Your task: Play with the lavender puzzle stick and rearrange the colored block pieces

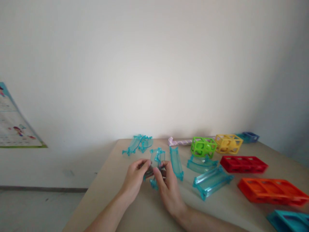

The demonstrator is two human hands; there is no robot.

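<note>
Both hands meet over the middle of the tan table (113, 180). My left hand (134, 180) and my right hand (167, 185) have their fingers closed together on a clear teal plastic track piece (157, 158), held just above the tabletop. A dark part shows between the fingertips; I cannot make out what it is. More clear teal track pieces lie close by: a pile (138, 143) behind the hands, a straight one (176, 162) just right of them, a curved one (201, 164) and a wide channel (211, 182) further right.
Open-frame blocks lie along the table's right side: green cube (203, 147), yellow block (228, 143), blue block (249, 136), long red block (243, 163), long orange block (272, 191), teal block (288, 220). A pale patterned strip (180, 141) lies at the back. A poster (14, 122) hangs at left.
</note>
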